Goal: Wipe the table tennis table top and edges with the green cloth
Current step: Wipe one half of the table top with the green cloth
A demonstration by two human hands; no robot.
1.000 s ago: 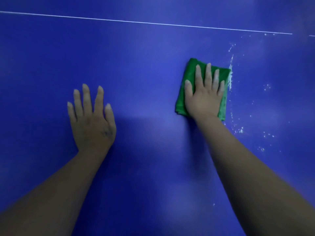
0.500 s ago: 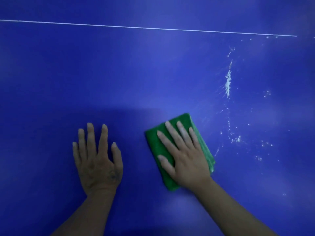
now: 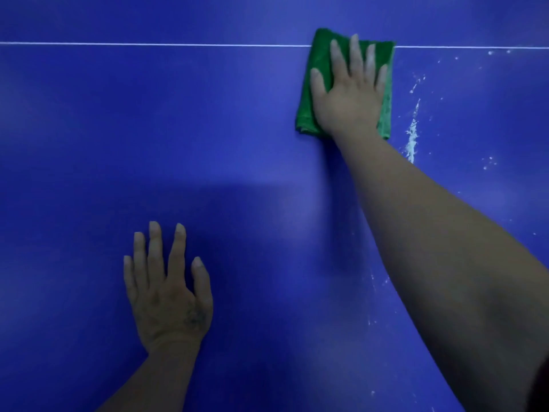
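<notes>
Blue table top [image 3: 148,129] fills my view, right hand [image 3: 347,96] flat on the green cloth [image 3: 319,63], left hand [image 3: 166,295] flat on bare surface.
From my feed: right arm stretched far out, fingers straight and spread, palm pressing the folded cloth down, not curled round it. Left hand nearer, well apart from the cloth, fingers straight and released, resting on the table and holding nothing. Cloth lies far right of centre, its top end across the thin white line [image 3: 148,44]. White smear [image 3: 412,138] just right of the cloth, not touching it; small white specks scattered further right and nearer.
</notes>
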